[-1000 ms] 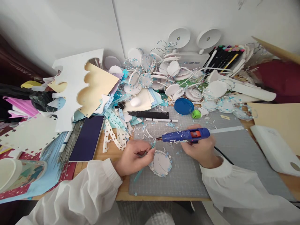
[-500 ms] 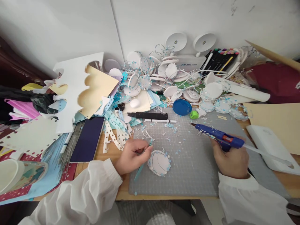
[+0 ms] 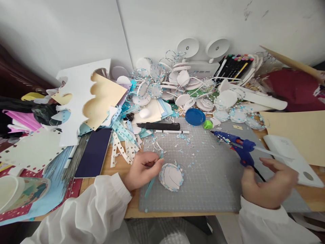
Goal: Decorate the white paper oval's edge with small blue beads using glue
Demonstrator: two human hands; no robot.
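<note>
While the left hand [image 3: 144, 169] pinches a teal strip [image 3: 150, 187] between thumb and bent fingers, the right hand [image 3: 269, 184] has its thumb and fingers apart beside the handle of a blue glue gun [image 3: 230, 138]; whether the thumb touches that handle cannot be told. The strip slants through the left grip, one end poking out above the fingertips, probably so that this end stays free to work on. Just right of the left hand, a white disc [image 3: 171, 177] edged with pale blue bits lies flat, likely kept there for easy reach. The gun lies beyond the right hand with its nozzle aimed away from it, which seems safer for the fingers, and a glue stick [image 3: 269, 150] juts from its rear. A grey cutting mat [image 3: 208, 183] lies under gun and disc, presumably sparing the wooden table [image 3: 134, 205]. Far beyond both hands, a white box [image 3: 204, 69] carries dark lettering too blurred to read, and no brand is legible anywhere.
</note>
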